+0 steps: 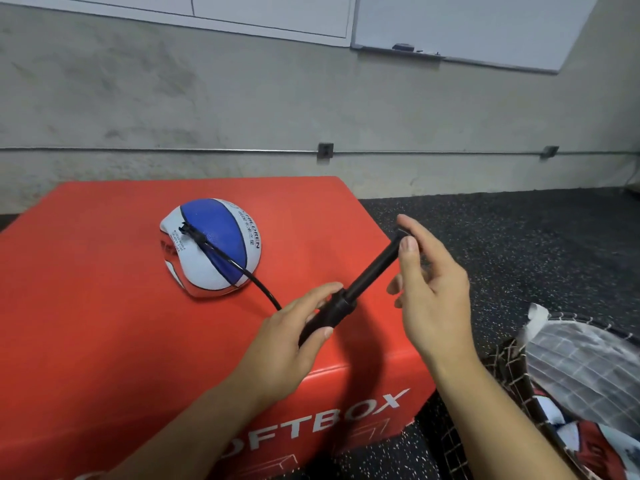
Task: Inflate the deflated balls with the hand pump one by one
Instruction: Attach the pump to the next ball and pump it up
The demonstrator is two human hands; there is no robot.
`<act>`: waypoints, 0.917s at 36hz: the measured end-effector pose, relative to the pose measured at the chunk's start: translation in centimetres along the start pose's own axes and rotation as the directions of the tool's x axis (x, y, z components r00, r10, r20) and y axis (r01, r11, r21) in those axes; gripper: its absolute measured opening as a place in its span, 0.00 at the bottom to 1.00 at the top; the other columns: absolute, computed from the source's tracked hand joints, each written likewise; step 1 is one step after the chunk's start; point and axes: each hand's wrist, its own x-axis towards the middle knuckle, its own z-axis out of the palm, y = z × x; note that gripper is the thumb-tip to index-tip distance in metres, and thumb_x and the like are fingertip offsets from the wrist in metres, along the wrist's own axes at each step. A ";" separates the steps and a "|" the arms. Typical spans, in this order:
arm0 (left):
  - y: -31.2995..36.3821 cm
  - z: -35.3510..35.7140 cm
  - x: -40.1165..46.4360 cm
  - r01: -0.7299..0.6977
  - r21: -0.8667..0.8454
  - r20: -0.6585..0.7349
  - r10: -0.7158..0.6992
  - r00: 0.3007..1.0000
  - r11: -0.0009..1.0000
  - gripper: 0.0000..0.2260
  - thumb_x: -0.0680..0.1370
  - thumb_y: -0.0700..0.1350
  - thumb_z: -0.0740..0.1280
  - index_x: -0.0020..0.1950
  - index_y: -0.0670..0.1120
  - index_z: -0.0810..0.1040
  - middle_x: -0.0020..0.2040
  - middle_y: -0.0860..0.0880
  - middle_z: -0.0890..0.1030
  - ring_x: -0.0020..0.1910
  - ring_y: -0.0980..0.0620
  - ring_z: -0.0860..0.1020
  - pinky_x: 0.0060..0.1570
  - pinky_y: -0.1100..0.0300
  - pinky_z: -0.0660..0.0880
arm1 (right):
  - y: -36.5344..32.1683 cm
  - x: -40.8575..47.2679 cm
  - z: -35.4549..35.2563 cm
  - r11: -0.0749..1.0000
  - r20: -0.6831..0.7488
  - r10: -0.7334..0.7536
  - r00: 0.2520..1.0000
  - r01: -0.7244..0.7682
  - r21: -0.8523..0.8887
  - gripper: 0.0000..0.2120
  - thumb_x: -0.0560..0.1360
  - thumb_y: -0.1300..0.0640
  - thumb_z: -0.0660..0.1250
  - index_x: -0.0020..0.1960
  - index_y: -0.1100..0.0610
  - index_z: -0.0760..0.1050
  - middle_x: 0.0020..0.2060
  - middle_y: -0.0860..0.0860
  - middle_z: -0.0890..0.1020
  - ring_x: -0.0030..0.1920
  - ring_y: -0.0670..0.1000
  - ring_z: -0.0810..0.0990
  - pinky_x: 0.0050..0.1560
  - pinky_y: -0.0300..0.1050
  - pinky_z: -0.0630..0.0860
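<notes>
A half-collapsed blue, white and red ball (214,244) lies on the red soft box (104,306). A thin black hose (242,268) runs from the ball's valve to a black hand pump (349,292) held slanted above the box's right side. My left hand (294,337) grips the pump's barrel at its lower end. My right hand (429,289) holds the handle at the top of the extended plunger rod, thumb pressed on it, the other fingers loosely spread.
The box carries white lettering on its front face (329,420). A net bag (554,375) with more balls and pale plastic lies on the dark speckled floor (502,237) at the lower right. A concrete wall with a whiteboard (467,26) stands behind.
</notes>
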 end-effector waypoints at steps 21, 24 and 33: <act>-0.6 -0.7 0.2 0.058 -0.072 -0.048 -0.061 0.997 0.996 0.28 0.82 0.45 0.68 0.77 0.67 0.67 0.67 0.56 0.79 0.63 0.57 0.81 0.66 0.48 0.78 | 2.9 -3.2 4.2 0.999 0.244 -0.022 0.969 0.032 -0.038 0.16 0.85 0.46 0.60 0.71 0.39 0.77 0.65 0.39 0.79 0.50 0.50 0.82 0.58 0.61 0.81; -0.4 -0.6 0.3 0.047 -0.023 -0.030 -0.047 0.998 0.999 0.28 0.83 0.44 0.68 0.79 0.65 0.66 0.69 0.56 0.79 0.65 0.60 0.80 0.67 0.50 0.77 | 2.8 -2.9 3.4 0.999 0.275 -0.024 0.961 0.030 -0.017 0.15 0.86 0.48 0.61 0.71 0.39 0.77 0.62 0.40 0.80 0.48 0.48 0.83 0.48 0.49 0.81; 0.3 -0.1 0.2 -0.009 0.029 0.004 0.009 1.000 1.000 0.28 0.83 0.42 0.69 0.79 0.63 0.68 0.69 0.64 0.78 0.66 0.62 0.78 0.68 0.56 0.76 | 2.3 -1.9 1.0 0.991 0.165 0.032 0.986 -0.053 0.125 0.14 0.85 0.59 0.65 0.68 0.47 0.80 0.57 0.49 0.84 0.35 0.47 0.81 0.36 0.40 0.76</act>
